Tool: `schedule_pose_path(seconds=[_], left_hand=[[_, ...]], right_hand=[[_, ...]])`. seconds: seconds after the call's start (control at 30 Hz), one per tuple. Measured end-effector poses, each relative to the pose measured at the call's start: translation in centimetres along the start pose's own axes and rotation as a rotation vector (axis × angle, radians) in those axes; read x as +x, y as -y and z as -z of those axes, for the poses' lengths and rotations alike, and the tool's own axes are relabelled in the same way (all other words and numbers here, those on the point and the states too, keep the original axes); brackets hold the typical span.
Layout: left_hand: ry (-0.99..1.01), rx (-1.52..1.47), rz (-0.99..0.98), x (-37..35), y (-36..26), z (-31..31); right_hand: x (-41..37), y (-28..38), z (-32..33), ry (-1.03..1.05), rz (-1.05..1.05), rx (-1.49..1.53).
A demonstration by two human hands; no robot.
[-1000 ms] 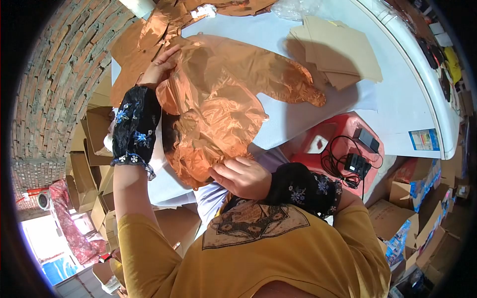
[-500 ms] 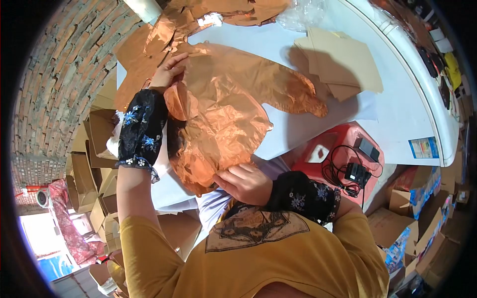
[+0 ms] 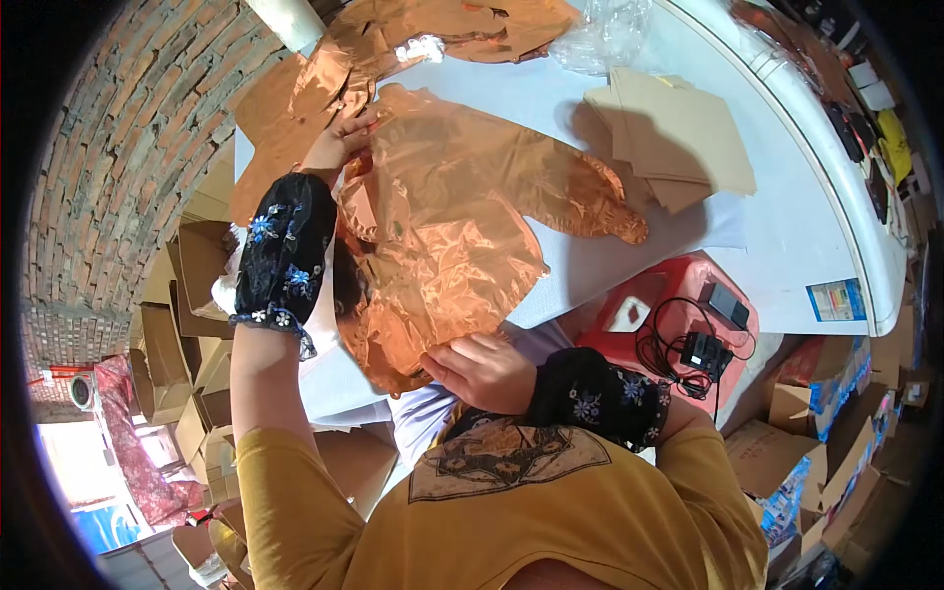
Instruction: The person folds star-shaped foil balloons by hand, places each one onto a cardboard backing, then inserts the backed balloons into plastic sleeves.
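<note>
A flat, shiny copper-coloured foil sheet (image 3: 452, 216) lies crinkled over the near edge of the white table, one lobe stretching right. At its upper left edge my left hand (image 3: 341, 143) grips the foil, fingertips partly hidden by the folds. My right hand (image 3: 484, 372) pinches the foil's lower edge close to my body, thumb and fingers together. More copper foil pieces (image 3: 270, 128) lie to the left of and beyond my left hand.
Brown paper sheets (image 3: 678, 138) and clear plastic (image 3: 602, 37) lie on the white table (image 3: 777, 236). A red stool (image 3: 678, 285) holds black adapters with cables (image 3: 703, 349). Cardboard boxes (image 3: 777, 462) stand at both sides; a brick wall (image 3: 128, 157) is at left.
The foil's middle has flattened and spread slightly right, and its left fold has shifted. Both hands keep hold of it, almost in the same places.
</note>
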State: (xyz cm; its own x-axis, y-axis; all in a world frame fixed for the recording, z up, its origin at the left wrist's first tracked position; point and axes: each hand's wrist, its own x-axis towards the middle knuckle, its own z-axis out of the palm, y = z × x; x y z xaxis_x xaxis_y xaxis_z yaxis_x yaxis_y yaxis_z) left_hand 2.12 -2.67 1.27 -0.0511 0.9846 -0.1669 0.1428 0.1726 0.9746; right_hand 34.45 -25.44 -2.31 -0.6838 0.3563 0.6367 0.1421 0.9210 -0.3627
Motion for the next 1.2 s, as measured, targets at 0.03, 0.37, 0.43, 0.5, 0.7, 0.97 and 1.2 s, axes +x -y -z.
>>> schedule_pose_path(seconds=[0.03,0.37,0.43,0.5,0.7,0.97,1.2], left_hand=[[-0.029,-0.016,0.001,-0.6,-0.5,-0.4],[-0.011,0.159,0.045,-0.7,0.5,2.5],[-0.029,0.2,0.018,-1.5,-0.2,1.8],[-0.028,0.209,0.018,-1.7,-0.4,1.9],[-0.001,0.251,0.018,-0.6,0.6,2.5],[0.015,0.27,0.018,-0.6,0.6,2.6],[0.0,0.239,0.048,-0.7,0.7,2.5]], right_hand=[[-0.1,0.0,0.0,0.008,0.003,0.003],[0.2,0.1,-0.4,-0.003,-0.016,0.061],[0.2,0.1,-0.4,-0.001,-0.017,0.054],[0.3,0.1,-0.4,0.002,-0.011,0.044],[0.0,0.2,-1.0,0.0,-0.062,0.08],[0.1,0.1,-0.9,0.005,-0.039,0.066],[-0.2,0.1,-1.2,-0.006,-0.05,0.079]])
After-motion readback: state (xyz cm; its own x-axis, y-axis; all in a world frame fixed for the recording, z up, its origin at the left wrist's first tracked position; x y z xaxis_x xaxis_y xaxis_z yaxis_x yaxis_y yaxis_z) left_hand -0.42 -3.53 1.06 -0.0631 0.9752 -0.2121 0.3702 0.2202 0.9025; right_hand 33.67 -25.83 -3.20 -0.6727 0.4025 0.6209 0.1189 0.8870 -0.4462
